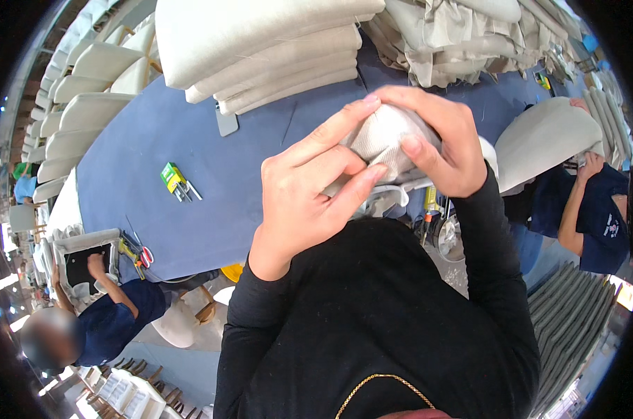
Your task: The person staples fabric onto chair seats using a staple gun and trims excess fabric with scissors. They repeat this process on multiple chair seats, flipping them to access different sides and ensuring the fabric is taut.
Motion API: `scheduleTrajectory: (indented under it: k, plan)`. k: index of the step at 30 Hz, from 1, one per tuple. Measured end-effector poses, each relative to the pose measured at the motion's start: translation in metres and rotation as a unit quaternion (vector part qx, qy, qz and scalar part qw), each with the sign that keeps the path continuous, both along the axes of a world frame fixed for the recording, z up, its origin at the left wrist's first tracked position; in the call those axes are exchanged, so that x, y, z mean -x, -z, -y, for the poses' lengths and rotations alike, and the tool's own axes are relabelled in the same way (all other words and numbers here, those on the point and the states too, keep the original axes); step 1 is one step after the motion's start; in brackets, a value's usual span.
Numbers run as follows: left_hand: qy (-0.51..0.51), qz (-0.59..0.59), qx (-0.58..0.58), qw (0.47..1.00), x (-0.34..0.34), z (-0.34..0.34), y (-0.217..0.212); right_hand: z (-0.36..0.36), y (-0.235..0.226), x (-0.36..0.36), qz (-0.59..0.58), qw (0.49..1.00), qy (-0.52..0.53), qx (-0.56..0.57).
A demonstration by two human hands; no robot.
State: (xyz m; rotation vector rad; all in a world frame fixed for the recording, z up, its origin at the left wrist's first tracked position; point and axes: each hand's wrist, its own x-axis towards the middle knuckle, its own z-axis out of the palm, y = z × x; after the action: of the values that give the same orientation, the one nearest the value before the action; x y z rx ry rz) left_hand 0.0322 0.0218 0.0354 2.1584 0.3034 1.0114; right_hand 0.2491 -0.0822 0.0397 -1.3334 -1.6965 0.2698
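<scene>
Close in front of my chest I hold a beige fabric-covered piece (394, 133), its woven cloth gathered into folds at the near end. My left hand (306, 185) pinches the cloth from the left, with the fingertips and thumb pressed on the fold. From the other side my right hand (449, 143) wraps round the piece, its thumb on the near face and its fingers over the top. Much of the piece is hidden by my hands. Beyond them lies a blue-covered table (225, 188).
Folded beige padded covers (274, 56) are stacked at the table's far side, near a phone-like grey object (227, 121). A green-yellow box (172, 179) with small sticks lies left, red-handled scissors (146, 256) farther left. Co-workers handle an upholstered frame (86, 241) at left and a beige panel (550, 140) at right.
</scene>
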Motion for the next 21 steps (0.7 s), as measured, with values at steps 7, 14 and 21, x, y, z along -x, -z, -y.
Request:
scheduleTrajectory:
  k: [7,14,21]
  plan:
    - [0.110,0.109,0.113,0.982,-0.002,-0.003,0.020,0.024,-0.002,-0.003,0.019,1.000,-0.009,-0.019]
    - [0.205,0.088,-0.047,0.974,-0.023,-0.011,0.012,0.045,0.006,0.000,0.028,0.998,0.037,-0.033]
    - [0.277,0.103,-0.048,0.954,-0.046,-0.010,0.016,0.055,0.012,-0.012,0.063,0.995,0.038,-0.061]
